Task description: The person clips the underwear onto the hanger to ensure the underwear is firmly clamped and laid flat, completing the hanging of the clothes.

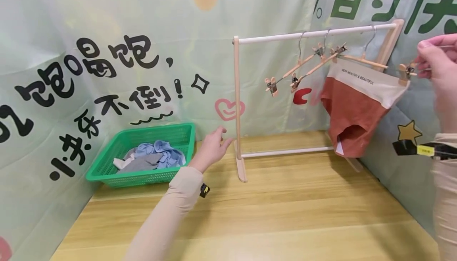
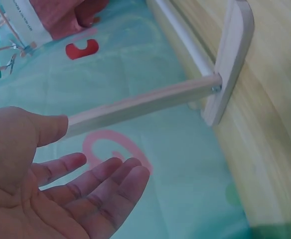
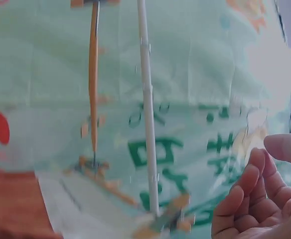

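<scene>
A rust-red pair of briefs with a pale printed waistband hangs from the rightmost clip hanger on a small wooden rack. A wooden clip grips the waistband's right corner. My right hand is just beside that clip, thumb and bent fingers close together; in the right wrist view nothing shows between its fingers. Between the green basket and the rack's left post is my left hand. Its fingers are loosely bent around nothing.
Crumpled blue, grey and white cloth pieces lie in the basket. Two more clip hangers hang on the rack's white rail, their clips jutting forward. A printed cloth backdrop stands behind and at both sides of the wooden table.
</scene>
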Demonstrator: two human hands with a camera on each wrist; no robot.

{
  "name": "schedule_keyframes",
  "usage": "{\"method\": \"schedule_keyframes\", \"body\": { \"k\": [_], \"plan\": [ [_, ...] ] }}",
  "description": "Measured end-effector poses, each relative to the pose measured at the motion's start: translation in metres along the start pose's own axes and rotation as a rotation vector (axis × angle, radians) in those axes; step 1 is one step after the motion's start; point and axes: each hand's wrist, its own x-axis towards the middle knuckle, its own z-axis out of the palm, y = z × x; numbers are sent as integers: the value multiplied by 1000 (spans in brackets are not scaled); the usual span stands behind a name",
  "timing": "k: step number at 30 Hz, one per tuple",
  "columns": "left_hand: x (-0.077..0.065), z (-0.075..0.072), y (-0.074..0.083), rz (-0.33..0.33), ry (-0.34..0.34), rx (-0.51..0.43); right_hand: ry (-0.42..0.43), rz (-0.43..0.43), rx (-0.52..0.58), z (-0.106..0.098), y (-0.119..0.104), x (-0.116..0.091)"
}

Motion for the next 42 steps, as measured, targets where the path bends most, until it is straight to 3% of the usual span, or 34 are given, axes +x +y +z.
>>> {"method": "schedule_keyframes", "body": {
  "k": [4, 7, 11, 21, 25, 29, 42],
  "plan": [
    [-10, -10, -8, 0, 10, 57, -134, -41, 132, 15, -7, -27],
    [-17, -18, -15, -8, 10, 81, -246, -55, 63, 28, -11, -46],
    [-28, -31, -23, -32, 3, 107, -382, -68, -113, 46, -10, -67],
    [-51, -56, -54, -40, 20, 134, -661, -119, -131, 100, 10, -103],
    [-58, -65, -69, -66, 13, 135, -788, -178, -114, 120, 18, -115],
    [-64, -75, -84, -103, 8, 159, -899, -179, -147, 141, 24, -129],
    [-80, -105, -133, -225, -31, 242, -1131, -188, -131, 214, 45, -168]
  ]
}}
